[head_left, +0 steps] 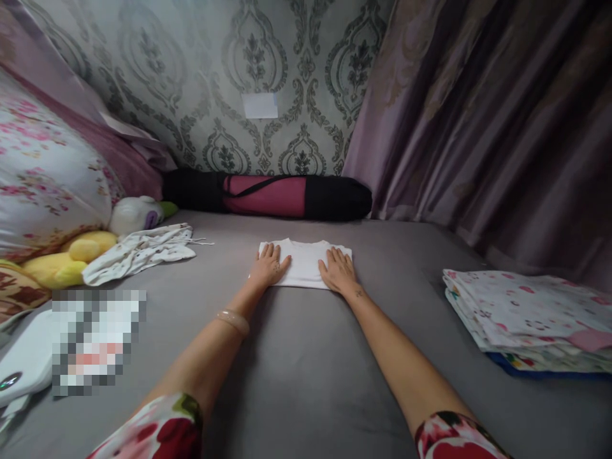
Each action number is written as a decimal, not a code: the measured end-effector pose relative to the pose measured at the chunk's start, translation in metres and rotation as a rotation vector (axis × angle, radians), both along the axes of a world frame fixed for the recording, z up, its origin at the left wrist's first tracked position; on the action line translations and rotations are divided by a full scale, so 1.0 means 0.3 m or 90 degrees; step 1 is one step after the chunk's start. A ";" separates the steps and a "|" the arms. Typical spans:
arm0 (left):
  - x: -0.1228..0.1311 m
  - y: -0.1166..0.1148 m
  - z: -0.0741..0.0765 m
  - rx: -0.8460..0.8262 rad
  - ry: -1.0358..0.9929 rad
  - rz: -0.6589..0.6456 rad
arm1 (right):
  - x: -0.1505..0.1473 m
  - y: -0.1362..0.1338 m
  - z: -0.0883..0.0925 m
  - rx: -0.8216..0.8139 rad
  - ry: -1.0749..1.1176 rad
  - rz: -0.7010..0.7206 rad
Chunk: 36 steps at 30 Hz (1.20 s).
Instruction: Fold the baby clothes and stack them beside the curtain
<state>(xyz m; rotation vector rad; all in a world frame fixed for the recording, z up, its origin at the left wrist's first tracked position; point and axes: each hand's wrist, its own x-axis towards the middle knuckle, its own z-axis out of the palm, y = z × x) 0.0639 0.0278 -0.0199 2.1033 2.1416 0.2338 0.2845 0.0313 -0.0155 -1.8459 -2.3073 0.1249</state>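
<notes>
A white folded shirt (304, 261) lies flat on the grey sheet, its neckline along the far edge. My left hand (271, 264) rests palm down on the shirt's left side, fingers stretched out. On the right side of the shirt, my right hand (337, 269) lies flat in the same way, fingers slightly apart. Neither hand grips the cloth. The palms and the cloth beneath them are hidden.
A stack of folded printed cloths (526, 312) lies at the right. To the left are a crumpled spotted garment (143, 252), a yellow plush toy (57, 264) and a white device (26, 350). A black and pink long bag (268, 195) lies against the wall.
</notes>
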 end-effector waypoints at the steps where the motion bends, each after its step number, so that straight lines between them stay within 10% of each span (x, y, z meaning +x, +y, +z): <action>1: 0.000 0.000 -0.001 0.002 -0.001 0.005 | -0.001 -0.002 -0.004 0.015 0.003 -0.029; 27: -0.031 -0.026 -0.001 -0.010 0.007 -0.010 | 0.079 0.012 -0.016 -0.056 -0.010 -0.048; 36: -0.032 -0.062 0.059 0.010 0.047 -0.061 | 0.034 0.001 0.070 -0.083 -0.038 -0.046</action>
